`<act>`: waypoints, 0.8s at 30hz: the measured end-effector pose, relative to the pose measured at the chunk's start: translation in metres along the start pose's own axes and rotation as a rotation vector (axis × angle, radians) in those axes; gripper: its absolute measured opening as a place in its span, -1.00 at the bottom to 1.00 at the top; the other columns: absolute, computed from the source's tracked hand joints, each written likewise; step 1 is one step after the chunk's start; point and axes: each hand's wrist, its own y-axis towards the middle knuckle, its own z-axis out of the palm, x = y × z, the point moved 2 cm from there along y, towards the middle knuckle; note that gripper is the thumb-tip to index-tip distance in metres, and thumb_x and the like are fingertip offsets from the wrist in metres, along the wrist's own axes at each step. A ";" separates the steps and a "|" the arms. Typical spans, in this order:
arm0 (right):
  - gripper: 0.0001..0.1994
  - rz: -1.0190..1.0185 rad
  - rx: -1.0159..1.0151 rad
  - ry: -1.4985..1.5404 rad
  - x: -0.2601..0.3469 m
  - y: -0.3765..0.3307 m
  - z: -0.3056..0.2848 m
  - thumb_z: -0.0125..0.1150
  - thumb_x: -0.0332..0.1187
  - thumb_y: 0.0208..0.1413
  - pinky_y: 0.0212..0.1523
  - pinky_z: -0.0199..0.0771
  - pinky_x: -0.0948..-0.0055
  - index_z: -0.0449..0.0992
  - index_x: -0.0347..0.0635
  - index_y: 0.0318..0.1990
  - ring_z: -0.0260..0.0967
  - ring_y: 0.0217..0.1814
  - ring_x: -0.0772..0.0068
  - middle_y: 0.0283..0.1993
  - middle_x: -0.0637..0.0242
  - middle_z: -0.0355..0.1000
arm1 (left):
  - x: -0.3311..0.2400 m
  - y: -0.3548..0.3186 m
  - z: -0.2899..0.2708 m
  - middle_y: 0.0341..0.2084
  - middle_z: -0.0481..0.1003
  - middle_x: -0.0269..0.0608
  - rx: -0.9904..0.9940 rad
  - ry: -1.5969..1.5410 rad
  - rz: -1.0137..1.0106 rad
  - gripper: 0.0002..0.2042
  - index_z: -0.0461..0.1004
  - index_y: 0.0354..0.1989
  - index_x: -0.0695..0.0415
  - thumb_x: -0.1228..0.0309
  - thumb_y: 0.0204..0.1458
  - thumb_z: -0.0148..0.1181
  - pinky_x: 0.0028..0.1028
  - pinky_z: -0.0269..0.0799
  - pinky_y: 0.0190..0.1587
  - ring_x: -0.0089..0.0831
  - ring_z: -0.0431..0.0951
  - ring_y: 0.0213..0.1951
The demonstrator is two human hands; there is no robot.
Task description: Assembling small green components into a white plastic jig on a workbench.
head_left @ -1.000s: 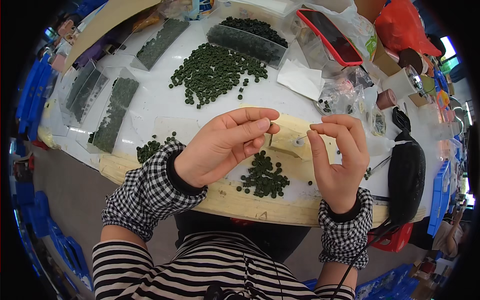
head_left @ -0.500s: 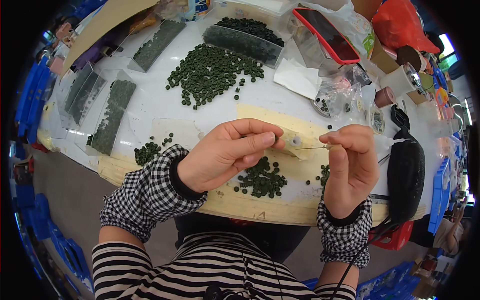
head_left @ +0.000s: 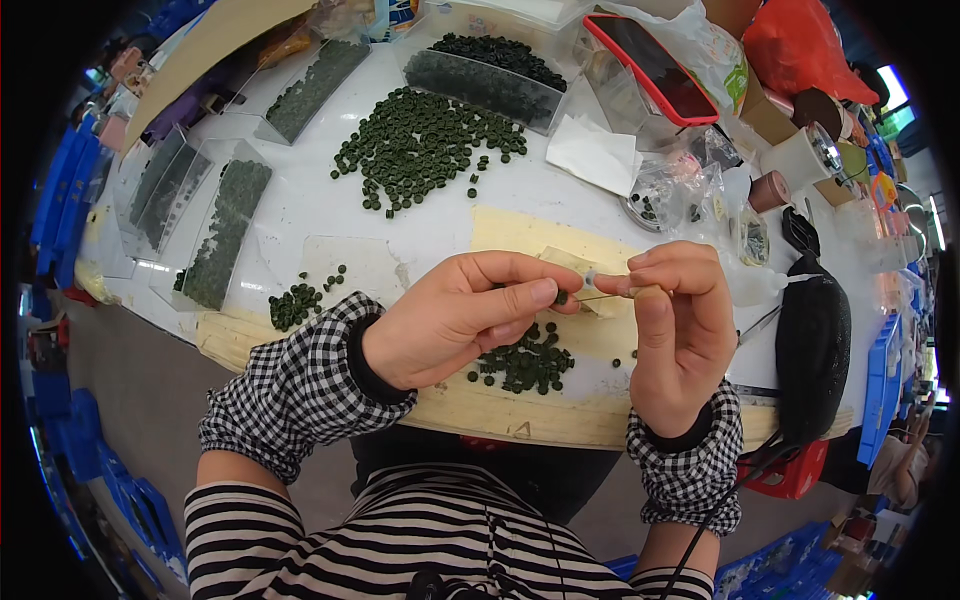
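Observation:
My left hand [head_left: 465, 315] pinches a small dark green bead [head_left: 561, 298] between thumb and forefinger. Across from it, my right hand [head_left: 680, 325] grips a thin needle-like tool [head_left: 596, 297] with thumb and fingertips, its tip pointing left at the bead. Whether the tip has entered the bead I cannot make out. Partly hidden behind the fingertips is a yellowish block [head_left: 610, 310] with a small pale round piece on it. Beneath my hands a small pile of loose green beads [head_left: 535, 368] lies near the table's front edge.
A large heap of green beads [head_left: 420, 145] spreads over the white table. Clear boxes of beads [head_left: 485, 85] stand behind it and others [head_left: 228, 235] at the left. A red-cased phone [head_left: 655, 70], a white tissue [head_left: 595, 155] and a black mesh pouch [head_left: 812, 350] are at the right.
My right hand has moved left and slightly up, bringing the needle tip up to the bead. My left hand has shifted slightly right and still pinches the bead.

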 end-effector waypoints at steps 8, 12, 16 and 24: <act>-0.88 -0.012 -0.028 0.084 0.001 0.001 0.000 0.02 -0.54 0.22 -0.10 0.37 0.55 0.35 -0.35 -0.12 0.39 -0.18 0.50 -0.13 0.20 0.27 | 0.001 -0.001 -0.001 -0.31 0.52 -0.28 -0.045 0.001 0.011 -0.75 0.42 0.03 0.23 0.38 0.27 -0.03 -0.76 0.17 -0.47 -0.75 0.18 -0.57; -0.88 -0.007 -0.006 0.055 0.002 0.000 -0.002 0.03 -0.54 0.22 -0.09 0.37 0.57 0.35 -0.35 -0.12 0.38 -0.17 0.51 -0.13 0.20 0.27 | -0.002 -0.001 0.000 -0.24 0.54 -0.20 -0.047 0.018 -0.021 -0.74 0.41 0.05 0.23 0.39 0.27 -0.04 -0.79 0.16 -0.50 -0.77 0.17 -0.61; -0.88 0.026 0.005 0.013 0.002 0.000 -0.003 0.07 -0.54 0.20 -0.11 0.37 0.59 0.37 -0.35 -0.13 0.38 -0.17 0.51 -0.14 0.21 0.28 | -0.002 0.000 0.000 -0.19 0.54 -0.12 -0.071 0.002 -0.027 -0.72 0.40 0.08 0.24 0.41 0.27 -0.04 -0.80 0.18 -0.50 -0.78 0.17 -0.61; -0.87 0.041 -0.007 0.001 -0.003 0.001 0.000 0.14 -0.57 0.13 -0.13 0.40 0.59 0.42 -0.34 -0.17 0.33 -0.16 0.52 -0.16 0.22 0.31 | -0.001 -0.001 -0.001 -0.18 0.54 -0.07 -0.044 0.022 -0.020 -0.73 0.42 0.07 0.22 0.44 0.24 0.00 -0.80 0.19 -0.50 -0.77 0.17 -0.60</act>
